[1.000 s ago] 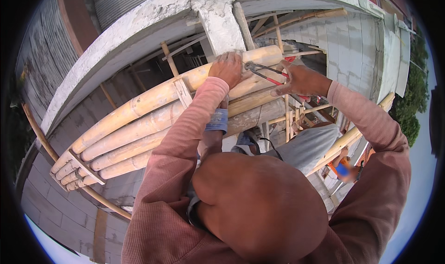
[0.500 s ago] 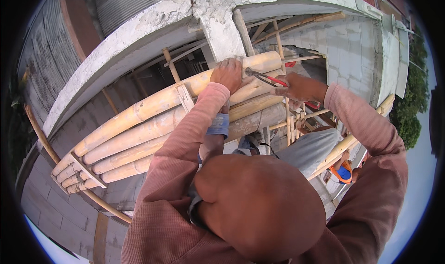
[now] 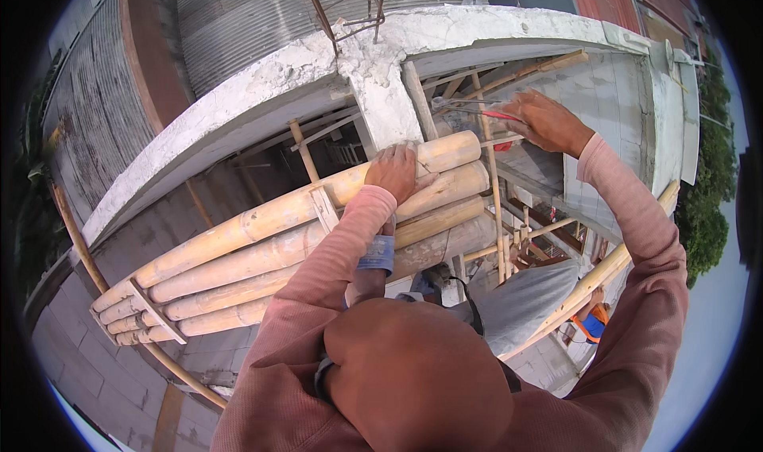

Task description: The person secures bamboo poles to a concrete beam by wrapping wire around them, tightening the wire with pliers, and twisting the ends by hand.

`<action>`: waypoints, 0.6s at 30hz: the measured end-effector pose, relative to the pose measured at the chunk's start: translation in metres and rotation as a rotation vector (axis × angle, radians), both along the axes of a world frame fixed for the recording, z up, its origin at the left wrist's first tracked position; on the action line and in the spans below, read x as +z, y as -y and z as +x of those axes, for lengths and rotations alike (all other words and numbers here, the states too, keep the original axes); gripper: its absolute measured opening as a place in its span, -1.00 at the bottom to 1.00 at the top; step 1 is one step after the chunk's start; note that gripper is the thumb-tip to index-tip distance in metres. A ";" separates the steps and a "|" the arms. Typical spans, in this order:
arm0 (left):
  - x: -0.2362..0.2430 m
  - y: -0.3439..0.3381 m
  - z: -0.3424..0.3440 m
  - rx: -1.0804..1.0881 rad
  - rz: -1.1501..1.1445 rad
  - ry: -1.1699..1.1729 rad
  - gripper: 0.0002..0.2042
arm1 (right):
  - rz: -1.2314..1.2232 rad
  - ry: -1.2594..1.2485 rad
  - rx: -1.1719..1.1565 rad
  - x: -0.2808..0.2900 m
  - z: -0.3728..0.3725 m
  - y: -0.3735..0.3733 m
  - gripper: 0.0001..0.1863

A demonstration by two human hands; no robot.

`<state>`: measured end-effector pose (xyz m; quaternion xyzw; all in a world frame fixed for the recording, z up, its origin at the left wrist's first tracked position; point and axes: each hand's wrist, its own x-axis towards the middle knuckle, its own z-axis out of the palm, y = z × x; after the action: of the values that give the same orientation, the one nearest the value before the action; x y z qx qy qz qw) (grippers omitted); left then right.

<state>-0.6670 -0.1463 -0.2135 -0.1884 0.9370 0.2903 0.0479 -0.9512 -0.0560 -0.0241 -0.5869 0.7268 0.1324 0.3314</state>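
Note:
My left hand (image 3: 395, 170) grips the top bamboo pole (image 3: 262, 218) near its right end, just below the white concrete post (image 3: 380, 102). Above and to the right of it, my right hand (image 3: 548, 122) holds red-handled pliers (image 3: 501, 115) raised off the poles, their jaws blurred. Several bamboo poles lie side by side, joined by wooden cleats (image 3: 159, 313). Below my left hand is a blue band or strap (image 3: 375, 253) around a limb, partly hidden by my arm.
A white concrete beam (image 3: 222, 118) with rusty rebar (image 3: 326, 23) crosses above. Bamboo scaffolding (image 3: 501, 229) and grey block walls surround the poles. A person in orange and blue (image 3: 592, 325) is lower right. A large bare, rounded body part fills the lower middle.
My right hand and pliers have lifted away from the poles, upward and to the right. My left hand stays on the top pole, while the view has shifted so the poles appear lower.

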 end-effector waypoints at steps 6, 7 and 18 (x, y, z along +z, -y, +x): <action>0.003 0.005 -0.001 -0.019 0.030 0.046 -0.20 | -0.412 -0.287 0.235 -0.139 -0.076 0.080 -0.66; 0.007 0.008 0.001 -0.008 0.030 0.080 -0.19 | -0.431 -0.284 0.217 -0.157 -0.081 0.094 -0.66; 0.003 -0.017 -0.023 -0.069 -0.023 0.092 -0.16 | -0.666 -0.447 -0.243 -0.177 -0.070 0.008 -0.64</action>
<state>-0.6903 -0.1296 -0.2105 -0.1695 0.9431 0.2685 0.0986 -1.0215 -0.0639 -0.2008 -0.5289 0.8478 -0.0257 -0.0291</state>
